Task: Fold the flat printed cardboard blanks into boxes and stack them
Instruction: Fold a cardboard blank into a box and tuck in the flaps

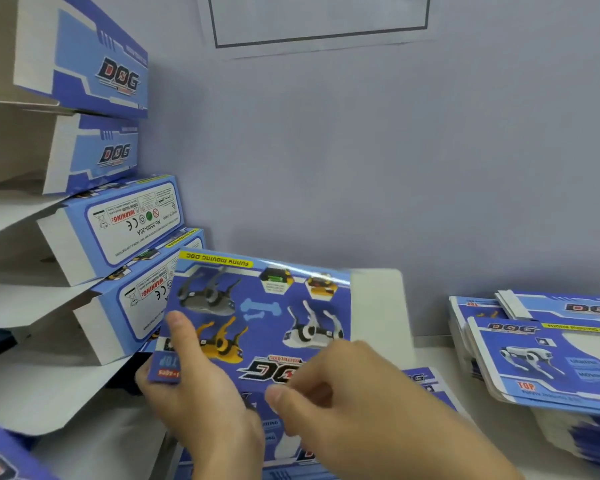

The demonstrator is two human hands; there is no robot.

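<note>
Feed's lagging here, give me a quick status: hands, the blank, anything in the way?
Left hand and right hand both gripping the blue blank, held up. Folded boxes stacked left, flat blanks piled right. Nothing blocking.

Wall [361, 161]: plain pale blue-grey, fills most of the bg, evenly lit w/ soft shadow toward the left side. Paper sheet [321, 19] stuck on it at top centre, white w/ dark rectangular border, upper part cut off by frame edge. Worktop [430, 355]: white, meets the wall low at right, only a small strip showing.
</note>
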